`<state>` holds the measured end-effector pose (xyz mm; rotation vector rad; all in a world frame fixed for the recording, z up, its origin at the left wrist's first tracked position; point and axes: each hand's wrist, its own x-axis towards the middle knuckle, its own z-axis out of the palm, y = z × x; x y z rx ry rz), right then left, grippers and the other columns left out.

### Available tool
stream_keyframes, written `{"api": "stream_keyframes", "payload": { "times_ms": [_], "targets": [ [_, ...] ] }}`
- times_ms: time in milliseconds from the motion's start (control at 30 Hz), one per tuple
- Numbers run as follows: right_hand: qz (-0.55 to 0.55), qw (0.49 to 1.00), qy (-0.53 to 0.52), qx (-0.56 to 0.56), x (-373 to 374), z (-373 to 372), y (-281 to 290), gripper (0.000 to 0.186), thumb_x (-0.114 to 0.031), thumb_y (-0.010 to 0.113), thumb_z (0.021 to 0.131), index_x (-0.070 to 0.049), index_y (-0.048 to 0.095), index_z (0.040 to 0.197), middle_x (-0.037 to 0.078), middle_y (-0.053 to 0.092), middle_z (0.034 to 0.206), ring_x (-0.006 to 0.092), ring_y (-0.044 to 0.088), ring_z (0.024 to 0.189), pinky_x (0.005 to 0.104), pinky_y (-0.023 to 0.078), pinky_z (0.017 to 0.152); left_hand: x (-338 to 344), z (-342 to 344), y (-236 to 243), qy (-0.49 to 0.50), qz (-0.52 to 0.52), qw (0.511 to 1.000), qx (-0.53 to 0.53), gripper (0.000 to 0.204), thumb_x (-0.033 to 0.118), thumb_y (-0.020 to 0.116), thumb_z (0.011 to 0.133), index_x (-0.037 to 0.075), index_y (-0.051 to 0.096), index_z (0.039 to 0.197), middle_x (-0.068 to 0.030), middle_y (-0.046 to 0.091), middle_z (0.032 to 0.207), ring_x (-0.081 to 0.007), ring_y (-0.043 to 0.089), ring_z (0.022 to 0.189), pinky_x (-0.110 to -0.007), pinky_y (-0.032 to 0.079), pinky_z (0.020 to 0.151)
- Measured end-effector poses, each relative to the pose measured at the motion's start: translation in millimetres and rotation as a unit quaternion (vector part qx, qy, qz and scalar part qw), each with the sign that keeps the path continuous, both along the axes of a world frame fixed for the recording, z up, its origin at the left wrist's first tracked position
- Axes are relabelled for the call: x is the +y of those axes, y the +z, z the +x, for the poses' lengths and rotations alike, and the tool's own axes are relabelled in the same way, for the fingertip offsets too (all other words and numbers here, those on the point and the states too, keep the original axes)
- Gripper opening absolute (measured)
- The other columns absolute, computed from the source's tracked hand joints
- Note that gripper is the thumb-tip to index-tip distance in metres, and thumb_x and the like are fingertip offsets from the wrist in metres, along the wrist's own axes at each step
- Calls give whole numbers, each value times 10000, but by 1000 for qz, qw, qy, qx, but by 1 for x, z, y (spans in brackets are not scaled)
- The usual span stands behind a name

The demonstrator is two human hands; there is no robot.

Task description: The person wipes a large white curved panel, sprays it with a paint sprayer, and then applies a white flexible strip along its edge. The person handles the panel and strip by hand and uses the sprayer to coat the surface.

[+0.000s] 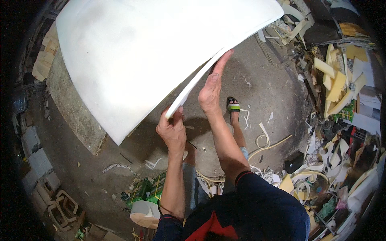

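Grey concrete floor (261,84) lies strewn with pale foam offcuts (335,86) to the right. Above it, a large white flexible foam sheet (140,52) is already raised and bowed, not yet set down. Left hand (172,130) pinches its lower edge, closed on it; right hand (212,90) presses flat, fingers straight, against the underside.

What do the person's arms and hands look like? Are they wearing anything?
Both forearms are bare. The left hand and right hand wear no gloves. Dark blue sleeves are pushed up near the elbows, with thin red trim at the cuffs.
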<state>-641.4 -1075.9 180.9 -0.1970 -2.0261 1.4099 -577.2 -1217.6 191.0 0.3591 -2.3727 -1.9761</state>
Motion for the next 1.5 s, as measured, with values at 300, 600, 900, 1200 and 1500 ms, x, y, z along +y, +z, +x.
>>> {"api": "stream_keyframes", "payload": {
  "times_ms": [300, 600, 900, 1200, 1500],
  "targets": [
    [37, 999, 6, -11, -23, 13, 2, 814, -560, 192, 1054, -10, -56, 1602, 272, -122, 1654, 427, -99, 1536, 540, 3, 1238, -4, -5, -7, -9, 45, 998, -37, 142, 52, 718, 929, -60, 718, 1017, -71, 719, 901, -118, 682, 803, -270, 576, 648],
    [40, 999, 23, -28, -36, 23, 2, 795, -542, 197, 1061, -15, -49, 1604, 272, -123, 1655, 426, -116, 1535, 543, 3, 1236, -3, -8, -6, 13, 49, 999, -19, 129, 49, 680, 952, -55, 722, 1017, -73, 720, 909, -112, 663, 791, -263, 576, 651],
    [44, 997, 40, -44, -53, 32, 4, 804, -546, 217, 1060, -19, -53, 1604, 271, -137, 1653, 427, -124, 1534, 541, 0, 1235, 1, -12, 3, 42, 71, 996, 33, 151, 111, 735, 916, -20, 711, 989, -37, 686, 757, -95, 580, 681, -279, 494, 653],
    [-1, 995, 90, -34, -71, 46, 2, 795, -509, 240, 1050, 0, -19, 1603, 300, -131, 1645, 442, -110, 1532, 542, 12, 1233, 0, -9, 4, 67, 78, 995, -20, 132, 41, 751, 878, -41, 721, 977, -50, 721, 881, -102, 634, 822, -267, 516, 748],
    [-33, 987, 156, -37, -84, 60, 9, 838, -575, 216, 1039, 9, 8, 1603, 324, -116, 1638, 439, -125, 1531, 554, 7, 1225, 0, -13, -8, 110, 139, 984, -17, 135, -4, 769, 843, -46, 711, 958, -67, 730, 902, -122, 653, 805, -274, 528, 730]
  ]
}}
